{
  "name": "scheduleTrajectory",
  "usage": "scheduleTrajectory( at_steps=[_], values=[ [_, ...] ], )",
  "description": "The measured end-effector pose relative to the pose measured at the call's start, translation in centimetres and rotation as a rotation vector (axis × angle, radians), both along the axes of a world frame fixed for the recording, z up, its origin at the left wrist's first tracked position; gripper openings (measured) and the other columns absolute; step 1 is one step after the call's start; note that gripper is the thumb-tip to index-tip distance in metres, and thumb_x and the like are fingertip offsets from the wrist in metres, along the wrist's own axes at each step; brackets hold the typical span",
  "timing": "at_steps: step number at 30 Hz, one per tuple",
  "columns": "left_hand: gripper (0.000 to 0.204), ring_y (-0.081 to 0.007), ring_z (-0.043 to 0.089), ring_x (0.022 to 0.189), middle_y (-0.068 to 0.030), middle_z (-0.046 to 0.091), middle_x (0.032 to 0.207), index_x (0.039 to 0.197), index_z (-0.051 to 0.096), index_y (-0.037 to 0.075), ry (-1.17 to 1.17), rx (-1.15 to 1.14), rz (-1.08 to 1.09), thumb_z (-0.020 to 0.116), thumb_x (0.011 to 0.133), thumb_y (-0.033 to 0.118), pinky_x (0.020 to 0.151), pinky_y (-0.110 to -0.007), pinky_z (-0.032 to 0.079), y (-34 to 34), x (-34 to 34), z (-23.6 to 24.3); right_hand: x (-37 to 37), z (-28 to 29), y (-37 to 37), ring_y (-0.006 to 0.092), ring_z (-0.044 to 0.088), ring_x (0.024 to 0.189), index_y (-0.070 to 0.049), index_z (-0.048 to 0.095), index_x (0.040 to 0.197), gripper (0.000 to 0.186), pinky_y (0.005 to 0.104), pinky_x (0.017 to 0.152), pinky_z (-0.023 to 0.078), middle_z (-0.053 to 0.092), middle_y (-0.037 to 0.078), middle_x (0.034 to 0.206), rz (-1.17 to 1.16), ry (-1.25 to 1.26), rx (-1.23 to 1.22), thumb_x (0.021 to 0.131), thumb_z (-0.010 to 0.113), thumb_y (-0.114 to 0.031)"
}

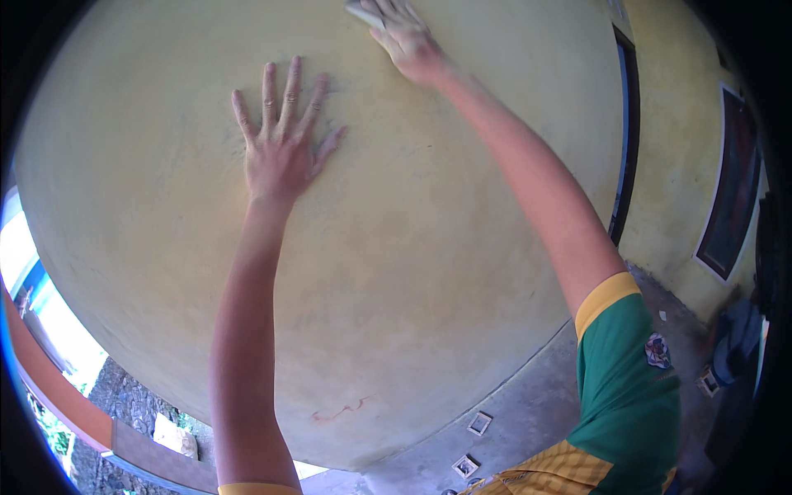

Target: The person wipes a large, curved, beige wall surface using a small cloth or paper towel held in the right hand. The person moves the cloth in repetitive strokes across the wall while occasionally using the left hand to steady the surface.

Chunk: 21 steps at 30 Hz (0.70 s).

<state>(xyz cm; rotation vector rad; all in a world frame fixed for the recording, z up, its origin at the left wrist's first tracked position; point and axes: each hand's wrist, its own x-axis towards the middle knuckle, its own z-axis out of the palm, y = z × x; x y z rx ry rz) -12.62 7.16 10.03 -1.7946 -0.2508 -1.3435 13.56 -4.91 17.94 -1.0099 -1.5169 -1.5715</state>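
1. Both hands are reaching high on the yellowish wall, well above its lower edge, where it is meeting the grey floor.
2. The right hand is gripping a flat grey piece, which is sitting high up, between the wall's left edge and the dark frame that is bounding its right edge. The fingertips are running out of view, so I cannot tell how far they are wrapping around it.
3. For good work here, the piece should probably be lying flat, not tipping onto a corner, with even pressure and short, overlapping strokes.
4. The left hand is resting palm to the wall, its 5 fingers spreading wide, holding nothing; it is likely serving as a brace, and should be staying clear of the piece's path.
5. The left forearm is rising nearly upright; the right arm is slanting up and leftward from the green sleeve, looking almost straight. Standing closer would likely be easing that reach and steadying the pressure.
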Motion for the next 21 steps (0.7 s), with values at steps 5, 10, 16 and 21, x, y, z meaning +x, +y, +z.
scheduleTrajectory(
  at_steps=[5, 10, 16, 21],
  values=[
    [0.073, -0.0298, 0.015, 0.166, -0.0008, 0.02, 0.179, 0.167, 0.037, 0.037, 0.004, -0.017, 0.048, 0.051, 0.103, 0.069, 0.129, -0.072, 0.01, 0.0, -0.9, 0.1, -1.1, -3.6, 0.4, 0.0422, 0.033, 0.158, -0.008, 0.048, 0.16, 0.056, 0.0551, 0.132, 0.02, 0.04, 0.02, 0.169, -0.122, -0.163, -0.068, 0.105, 0.056, -0.015],
    [0.077, -0.0291, 0.015, 0.166, -0.0045, 0.021, 0.179, 0.168, 0.036, 0.032, 0.035, -0.038, -0.011, 0.055, 0.102, 0.067, 0.131, -0.066, 0.011, -0.4, -1.6, -0.5, 2.6, -28.5, -4.6, 0.0432, 0.036, 0.157, -0.013, 0.052, 0.159, 0.068, 0.0589, 0.131, 0.024, 0.04, 0.023, 0.168, -0.325, -0.122, -0.325, 0.092, 0.064, -0.012],
    [0.09, -0.0295, 0.021, 0.164, -0.0111, 0.027, 0.176, 0.169, 0.032, 0.015, 0.274, -0.099, -0.378, 0.064, 0.099, 0.061, 0.134, -0.056, 0.014, -1.7, 1.9, -2.8, 1.7, -22.6, -5.4, 0.0383, 0.035, 0.158, -0.017, 0.052, 0.16, 0.064, 0.0583, 0.133, 0.021, 0.043, 0.018, 0.168, -0.258, -0.097, -0.379, 0.096, 0.061, -0.017],
    [0.091, -0.0298, 0.027, 0.162, -0.013, 0.031, 0.174, 0.166, 0.034, 0.006, 0.232, 0.077, -0.322, 0.069, 0.097, 0.053, 0.134, -0.051, 0.02, -3.6, 7.3, 4.6, 0.0, -4.4, -0.4, 0.0299, 0.036, 0.158, -0.013, 0.056, 0.155, 0.048, 0.0462, 0.133, 0.023, 0.045, 0.015, 0.167, 0.363, 0.156, -0.542, 0.108, 0.053, -0.025]
  ],
)
